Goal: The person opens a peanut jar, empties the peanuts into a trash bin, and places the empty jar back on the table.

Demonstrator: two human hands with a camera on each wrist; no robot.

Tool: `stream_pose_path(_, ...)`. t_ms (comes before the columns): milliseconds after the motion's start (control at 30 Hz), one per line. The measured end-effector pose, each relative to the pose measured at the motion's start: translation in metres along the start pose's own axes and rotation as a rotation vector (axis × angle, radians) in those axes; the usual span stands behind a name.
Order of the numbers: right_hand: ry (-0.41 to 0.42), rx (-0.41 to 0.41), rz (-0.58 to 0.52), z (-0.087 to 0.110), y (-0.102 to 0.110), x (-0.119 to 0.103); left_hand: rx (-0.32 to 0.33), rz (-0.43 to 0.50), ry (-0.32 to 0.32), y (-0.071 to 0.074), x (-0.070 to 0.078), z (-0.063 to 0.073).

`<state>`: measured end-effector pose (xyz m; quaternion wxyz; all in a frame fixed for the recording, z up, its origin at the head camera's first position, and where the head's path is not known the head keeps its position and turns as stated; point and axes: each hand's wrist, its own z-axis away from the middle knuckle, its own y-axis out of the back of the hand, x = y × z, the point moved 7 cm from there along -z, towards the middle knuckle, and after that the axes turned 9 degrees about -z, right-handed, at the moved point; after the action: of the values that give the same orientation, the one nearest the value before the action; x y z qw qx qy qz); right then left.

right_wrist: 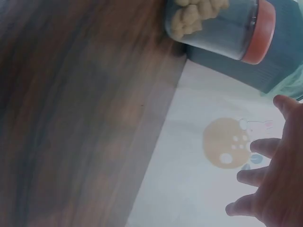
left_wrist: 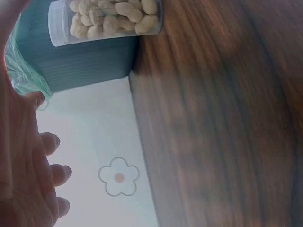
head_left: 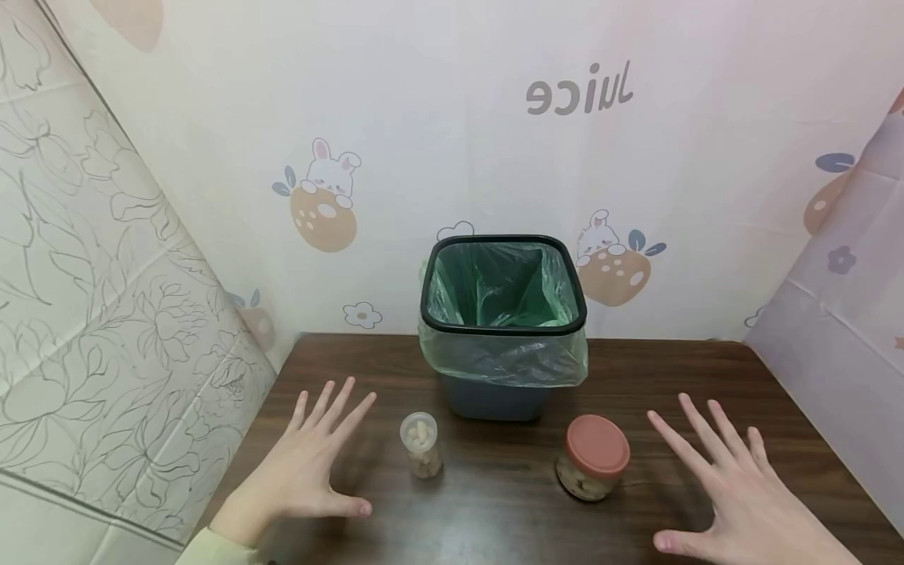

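Note:
My left hand (head_left: 307, 463), fingers spread, is held left of a small clear jar of peanuts (head_left: 422, 447) and holds nothing. That jar stands upright; the left wrist view shows the peanuts (left_wrist: 111, 19) through its wall. On the other side, my right hand (head_left: 741, 490) is spread too, to the right of a wider glass jar (head_left: 582, 479) with a red lid (head_left: 598, 446). Through its glass in the right wrist view, tan peanut-like pieces (right_wrist: 194, 16) fill the bottom part. Neither hand touches a jar.
Behind the jars stands a grey-blue bin (head_left: 494, 400) with a black rim (head_left: 504, 330) and a green plastic liner (head_left: 501, 361) folded over its edge. The dark wooden table (head_left: 494, 526) meets a patterned wall covering (head_left: 395, 118) at the back, with further covering on both sides.

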<state>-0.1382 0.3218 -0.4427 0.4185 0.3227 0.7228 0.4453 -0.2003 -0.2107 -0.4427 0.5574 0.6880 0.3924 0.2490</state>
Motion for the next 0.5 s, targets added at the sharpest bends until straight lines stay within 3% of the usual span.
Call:
stream_pose_path(233,0.042,0.034,-0.024,-0.013,0.01,-0.027,-0.008,0.074,-0.002,0.004,0.012,-0.008)
stream_pose_path(500,0.101,0.035,-0.081,-0.037,0.005,-0.086,0.036,0.144,0.032,0.008,0.033,-0.017)
